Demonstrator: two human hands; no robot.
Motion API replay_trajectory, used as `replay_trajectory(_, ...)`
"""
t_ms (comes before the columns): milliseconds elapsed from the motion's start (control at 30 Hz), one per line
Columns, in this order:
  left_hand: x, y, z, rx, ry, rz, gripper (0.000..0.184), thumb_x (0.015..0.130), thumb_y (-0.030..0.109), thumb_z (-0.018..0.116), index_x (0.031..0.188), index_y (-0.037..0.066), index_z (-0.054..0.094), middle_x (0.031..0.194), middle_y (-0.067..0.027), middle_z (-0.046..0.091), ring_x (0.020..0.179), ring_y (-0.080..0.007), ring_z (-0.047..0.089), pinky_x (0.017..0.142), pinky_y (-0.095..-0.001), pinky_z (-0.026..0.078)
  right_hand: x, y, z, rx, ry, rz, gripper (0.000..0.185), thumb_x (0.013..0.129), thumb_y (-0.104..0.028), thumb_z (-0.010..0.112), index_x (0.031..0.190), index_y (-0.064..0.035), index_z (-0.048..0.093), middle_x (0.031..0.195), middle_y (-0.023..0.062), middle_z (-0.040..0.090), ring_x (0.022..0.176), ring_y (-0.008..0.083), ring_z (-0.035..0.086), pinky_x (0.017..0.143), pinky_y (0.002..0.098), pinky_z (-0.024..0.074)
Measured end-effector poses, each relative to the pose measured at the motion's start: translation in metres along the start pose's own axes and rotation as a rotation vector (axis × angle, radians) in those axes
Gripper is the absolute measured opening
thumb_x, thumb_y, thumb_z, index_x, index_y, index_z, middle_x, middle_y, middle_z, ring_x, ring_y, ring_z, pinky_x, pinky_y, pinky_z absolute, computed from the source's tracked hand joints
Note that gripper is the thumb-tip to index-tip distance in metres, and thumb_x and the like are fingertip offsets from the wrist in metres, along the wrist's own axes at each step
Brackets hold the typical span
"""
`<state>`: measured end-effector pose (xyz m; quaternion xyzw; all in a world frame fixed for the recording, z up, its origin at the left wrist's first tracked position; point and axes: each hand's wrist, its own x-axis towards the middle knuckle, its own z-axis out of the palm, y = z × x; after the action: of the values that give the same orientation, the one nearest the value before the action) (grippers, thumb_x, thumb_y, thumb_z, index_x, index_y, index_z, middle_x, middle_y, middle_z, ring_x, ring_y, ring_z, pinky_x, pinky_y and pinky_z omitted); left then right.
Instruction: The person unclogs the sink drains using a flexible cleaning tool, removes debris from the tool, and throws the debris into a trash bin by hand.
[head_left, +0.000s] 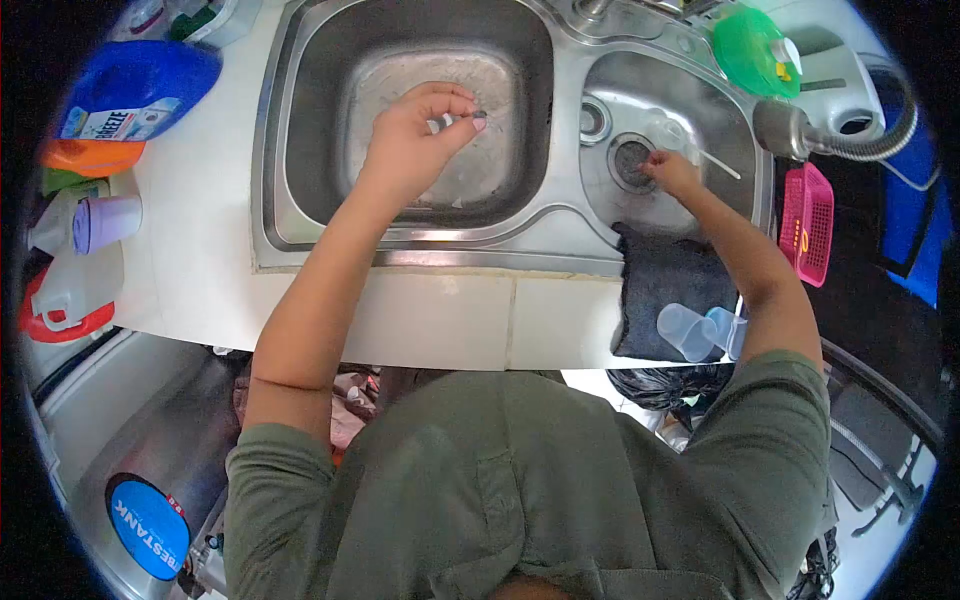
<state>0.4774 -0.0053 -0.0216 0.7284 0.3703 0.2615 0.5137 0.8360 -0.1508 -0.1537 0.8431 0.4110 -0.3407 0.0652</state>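
Observation:
My left hand (425, 125) is above the large sink basin (330, 75), thumb and forefinger pinched on a small dark bit (479, 115) too small to identify. My right hand (676, 174) reaches into the smaller basin (710, 120), its fingers closed at the right rim of a round drain strainer (631, 165) with a dark mesh middle. Up and left of that strainer is a round metal ring (594, 121). A clear item with a white stick-like part (720, 165) lies just beyond my right hand.
A dark cloth (660, 285) with clear plastic cups (686, 331) lies on the front counter. Bottles, including a blue detergent bottle (140, 85), line the left side. A green container (755, 52), a flexible faucet hose (870, 145) and a pink basket (806, 225) stand right.

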Motion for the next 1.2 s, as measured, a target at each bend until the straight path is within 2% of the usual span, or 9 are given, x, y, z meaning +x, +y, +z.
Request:
replay_trajectory(33,0.002,0.004,0.001,-0.004,-0.015,-0.01,0.009,0.072,0.01,0.065,0.078,0.004,0.063,0.099,-0.0035,0.057,0.096,-0.014,0.051,0.086,-0.0253,0.035,-0.004,0.004,-0.001,0.002,0.007,0.004,0.032,0.069,-0.041,0.06,0.087,-0.0156,0.063,0.087,0.0054,0.063,0.083,0.023,0.058,0.076,0.0378,0.0404)
replay_trajectory(100,0.004,0.01,0.004,-0.004,-0.033,-0.013,0.009,0.072,0.01,0.065,0.078,0.004,0.063,0.099,-0.0035,0.057,0.095,-0.014,0.051,0.086,-0.0254,0.035,-0.016,0.009,0.0,0.027,0.188,-0.122,0.031,0.07,-0.041,0.059,0.074,-0.0102,0.058,0.064,0.0024,0.056,0.06,0.0147,0.054,0.06,0.0294,0.0411)
replay_trajectory(233,0.007,0.011,0.013,0.019,-0.046,0.018,0.01,0.072,0.011,0.064,0.079,0.004,0.063,0.099,-0.0037,0.057,0.095,-0.0144,0.051,0.085,-0.0259,0.035,-0.031,0.002,0.001,0.108,0.187,-0.079,0.029,0.069,-0.041,0.059,0.075,-0.012,0.059,0.063,0.0034,0.057,0.061,0.0164,0.055,0.061,0.03,0.0417)
replay_trajectory(400,0.007,0.014,0.02,0.051,-0.073,0.043,0.011,0.072,0.013,0.065,0.079,0.004,0.063,0.099,-0.004,0.057,0.095,-0.0147,0.051,0.085,-0.0261,0.036,-0.037,-0.014,0.001,-0.189,0.289,-0.133,0.022,0.069,-0.035,0.058,0.077,-0.0147,0.06,0.07,0.0056,0.061,0.07,0.0242,0.058,0.065,0.0375,0.0409)
replay_trajectory(833,0.018,0.004,0.027,0.093,-0.085,0.02,0.012,0.071,0.013,0.066,0.079,0.005,0.063,0.1,-0.005,0.058,0.094,-0.0144,0.052,0.081,-0.0249,0.039,-0.069,-0.021,-0.036,-0.252,0.287,-0.149,0.018,0.069,-0.031,0.059,0.075,-0.015,0.061,0.071,0.0037,0.062,0.072,0.023,0.059,0.069,0.0389,0.0391)
replay_trajectory(900,0.022,0.004,0.031,0.082,-0.095,0.043,0.012,0.071,0.013,0.066,0.079,0.005,0.063,0.1,-0.0052,0.058,0.094,-0.0144,0.052,0.08,-0.0242,0.039,-0.072,-0.009,-0.05,-0.154,0.294,-0.165,0.017,0.067,-0.031,0.06,0.075,-0.0163,0.062,0.071,0.0046,0.062,0.074,0.0257,0.059,0.072,0.0414,0.0393)
replay_trajectory(967,0.023,0.006,0.038,0.134,-0.084,0.138,0.018,0.068,0.022,0.066,0.078,0.007,0.065,0.092,-0.0047,0.061,0.087,-0.0185,0.057,0.079,-0.0276,0.042,-0.081,0.002,-0.057,-0.127,0.303,-0.136,0.017,0.069,-0.027,0.061,0.075,-0.0115,0.061,0.068,0.0049,0.06,0.069,0.0199,0.059,0.068,0.0351,0.0418)
replay_trajectory(1067,0.029,-0.002,0.05,0.082,-0.097,0.17,0.02,0.068,0.023,0.065,0.078,0.006,0.065,0.091,-0.0054,0.061,0.087,-0.0198,0.057,0.079,-0.0278,0.042,-0.093,0.021,-0.067,0.534,0.143,-0.304,0.015,0.072,-0.017,0.064,0.07,-0.0041,0.057,0.063,-0.002,0.051,0.061,0.0073,0.045,0.057,0.0204,0.036)
replay_trajectory(1200,0.035,0.005,0.067,0.133,-0.126,0.174,0.021,0.068,0.025,0.065,0.078,0.006,0.065,0.091,-0.0065,0.061,0.087,-0.021,0.057,0.078,-0.0288,0.042,-0.138,0.012,-0.088,0.831,0.119,-0.291,0.012,0.075,-0.014,0.061,0.066,-0.0081,0.055,0.06,-0.0061,0.045,0.056,0.0033,0.039,0.051,0.0183,0.0296)
